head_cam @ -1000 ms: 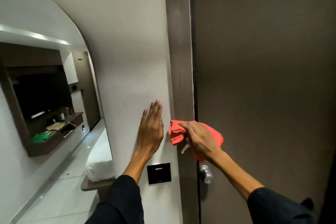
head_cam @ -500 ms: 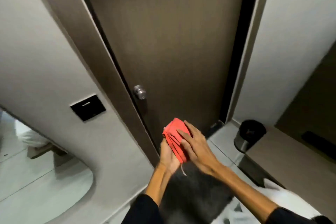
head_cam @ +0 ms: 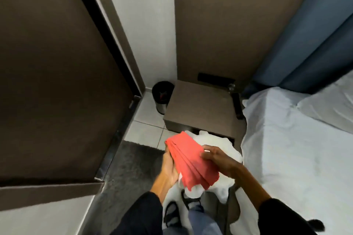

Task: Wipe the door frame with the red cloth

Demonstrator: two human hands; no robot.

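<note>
A: What has changed since a moment ago?

B: The view has swung away from the door frame (head_cam: 107,19), now up and left of the hands; the red cloth (head_cam: 191,160) has come off it and lies folded between both hands.

A: How are the hands?

B: The left hand (head_cam: 169,168) is open, palm up, cupped beneath the cloth's left edge. The right hand (head_cam: 219,160) is curled, fingertips (head_cam: 205,155) pressing down on the cloth's top right.

A: Counts?

B: One cloth, two hands. Beyond them, one bedside cabinet (head_cam: 200,108) and one black bin (head_cam: 162,93); one bed (head_cam: 298,139) to the right.
</note>
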